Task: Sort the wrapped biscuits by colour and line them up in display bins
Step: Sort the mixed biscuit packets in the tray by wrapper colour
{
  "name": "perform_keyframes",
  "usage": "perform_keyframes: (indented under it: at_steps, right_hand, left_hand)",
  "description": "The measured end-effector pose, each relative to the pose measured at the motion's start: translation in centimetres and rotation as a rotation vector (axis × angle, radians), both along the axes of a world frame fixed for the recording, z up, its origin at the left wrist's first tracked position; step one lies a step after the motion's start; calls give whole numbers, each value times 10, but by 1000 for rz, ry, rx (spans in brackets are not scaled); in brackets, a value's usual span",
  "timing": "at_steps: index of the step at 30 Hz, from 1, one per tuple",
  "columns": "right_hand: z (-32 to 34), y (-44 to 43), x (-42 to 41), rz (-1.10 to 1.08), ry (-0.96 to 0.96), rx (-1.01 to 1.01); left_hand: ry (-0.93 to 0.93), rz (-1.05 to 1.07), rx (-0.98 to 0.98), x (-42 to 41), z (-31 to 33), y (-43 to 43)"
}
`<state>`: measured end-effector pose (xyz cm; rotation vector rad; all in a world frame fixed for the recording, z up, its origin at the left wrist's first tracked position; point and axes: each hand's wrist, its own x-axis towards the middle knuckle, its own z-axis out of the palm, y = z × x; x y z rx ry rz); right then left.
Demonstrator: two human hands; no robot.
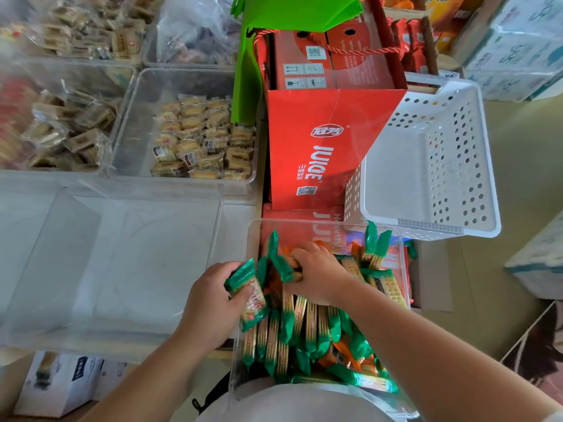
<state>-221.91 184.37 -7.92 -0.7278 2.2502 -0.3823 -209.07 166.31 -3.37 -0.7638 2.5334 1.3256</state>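
Shop stock crowds the floor: cartons, bags and clear bins. At the centre, the left hand (210,303) pinches a green pack (247,288) between thumb and fingers, at the 9 o'clock rim of the mixed bin (403,269). The right hand (316,272) curls its fingers down into the pile (304,330), seemingly round a second pack (281,264); what else it grips is hidden. Green and orange packs lie jumbled there, some on edge in a row towards 6 o'clock.

A wide bin (220,205) sits at 9 o'clock of the hands, a juice carton (320,141) at 12, a white basket (426,166) at 1, and tan biscuits (198,138) at 11.

The step looks like pulling out greens. To do it well, let stray orange packs drop before lifting, gather the greens facing one way, and stand them on edge against a wall of the wide bin so the row stays straight.
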Motion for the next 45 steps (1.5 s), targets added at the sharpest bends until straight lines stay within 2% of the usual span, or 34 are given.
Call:
perform_keyframes:
  at_steps: [5, 13, 18, 25, 28, 31, 34, 38, 45]
  right_hand:
    - [-13, -15, -21, 162, -188, 58]
    - [-8, -18, -8, 305, -280, 96]
    - [0, -4, 5, 266, -222, 35]
    - [2, 8, 15, 377, -158, 48]
    - [1, 8, 13, 335, -165, 30]
    - [-4, 8, 13, 256, -190, 8]
    - [-12, 9, 15, 212, -213, 38]
    - [-17, 3, 5, 67, -265, 153]
    - [-35, -15, 1, 108, -262, 177]
  left_hand:
    - [-15, 44, 24, 2, 1, -3]
    - [70, 95, 15, -11, 13, -6]
    - [103, -22, -75, -30, 11, -6]
    - [177, -159, -143, -66, -5, -2]
    - [189, -301, -206, -71, -16, 2]
    - [219, -528, -488, -74, -27, 5]
    - [231, -573, -664, -78, -35, 5]
    - [288, -529, -657, -87, -39, -1]
    - [427, -556, -722, -84, -45, -13]
